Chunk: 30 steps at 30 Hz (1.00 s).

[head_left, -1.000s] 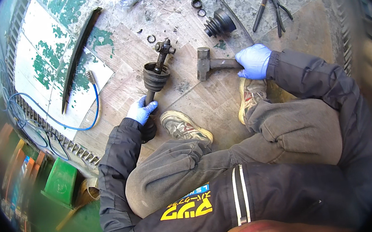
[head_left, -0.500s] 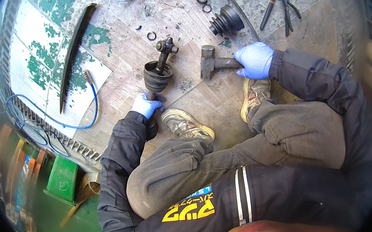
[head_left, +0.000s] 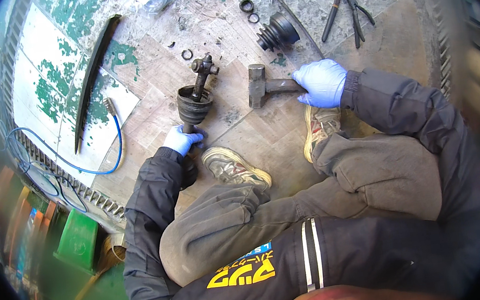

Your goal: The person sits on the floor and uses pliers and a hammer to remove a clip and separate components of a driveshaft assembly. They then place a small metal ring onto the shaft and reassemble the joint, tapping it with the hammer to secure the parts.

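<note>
Shaft in the left hand, hammer in the right, a ribbed boot still around the shaft.
The left hand [head_left: 182, 140] wraps the shaft [head_left: 200, 85] just below its boot [head_left: 193, 106], between the person's left shoe and the blue hose [head_left: 103, 171]; the right hand [head_left: 322, 84] curls around the handle of the hammer [head_left: 257, 86], its head apart from the shaft. The knuckled joint [head_left: 204, 66] is exposed but remains on the shaft's end; a separate boot [head_left: 278, 32] lies on the floor [head_left: 262, 132].

The hammer [head_left: 257, 86] is grey; right of it, the right hand [head_left: 322, 84] wears violet-blue; above it, a rubber boot [head_left: 278, 32] is black; left of it, floor tiles [head_left: 99, 143] are white, patched green.
</note>
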{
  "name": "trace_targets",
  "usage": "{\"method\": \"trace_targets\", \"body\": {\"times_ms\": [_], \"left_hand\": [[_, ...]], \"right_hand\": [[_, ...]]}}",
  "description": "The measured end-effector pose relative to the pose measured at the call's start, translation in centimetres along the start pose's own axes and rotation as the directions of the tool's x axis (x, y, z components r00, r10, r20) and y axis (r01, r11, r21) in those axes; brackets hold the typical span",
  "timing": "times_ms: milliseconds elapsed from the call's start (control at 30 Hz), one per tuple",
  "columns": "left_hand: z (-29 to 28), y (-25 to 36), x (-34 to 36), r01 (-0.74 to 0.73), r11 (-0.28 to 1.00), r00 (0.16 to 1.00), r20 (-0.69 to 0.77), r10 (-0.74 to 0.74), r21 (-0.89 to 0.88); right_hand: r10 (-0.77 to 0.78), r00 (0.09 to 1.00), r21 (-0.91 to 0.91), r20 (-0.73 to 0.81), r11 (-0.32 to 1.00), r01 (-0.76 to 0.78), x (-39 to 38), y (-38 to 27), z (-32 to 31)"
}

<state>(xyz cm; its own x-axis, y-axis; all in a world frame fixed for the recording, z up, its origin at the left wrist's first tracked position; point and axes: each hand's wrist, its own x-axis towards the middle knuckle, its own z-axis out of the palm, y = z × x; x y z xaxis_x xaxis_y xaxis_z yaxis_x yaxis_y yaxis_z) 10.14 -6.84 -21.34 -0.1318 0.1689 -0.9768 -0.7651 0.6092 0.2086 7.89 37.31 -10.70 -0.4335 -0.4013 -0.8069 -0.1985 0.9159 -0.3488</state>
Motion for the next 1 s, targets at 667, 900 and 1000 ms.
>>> {"method": "trace_targets", "body": {"times_ms": [667,900,1000], "left_hand": [[5.5,-1.0,-8.0,-0.393,0.887,0.888,-0.150,0.434,0.242],[8.6,-0.3,-11.0,-0.508,0.845,0.834,-0.149,0.531,0.167],[9.2,0.2,-11.4,-0.525,0.837,0.827,-0.141,0.545,0.154]], "right_hand": [[-0.257,0.812,0.558,-0.524,0.617,0.555,-6.1,-4.9,-3.4],[-0.311,0.787,0.580,-0.533,0.543,0.607,-6.5,-7.4,-3.2],[-0.322,0.769,0.516,-0.552,0.592,0.619,-6.6,-7.3,-2.9]]}}
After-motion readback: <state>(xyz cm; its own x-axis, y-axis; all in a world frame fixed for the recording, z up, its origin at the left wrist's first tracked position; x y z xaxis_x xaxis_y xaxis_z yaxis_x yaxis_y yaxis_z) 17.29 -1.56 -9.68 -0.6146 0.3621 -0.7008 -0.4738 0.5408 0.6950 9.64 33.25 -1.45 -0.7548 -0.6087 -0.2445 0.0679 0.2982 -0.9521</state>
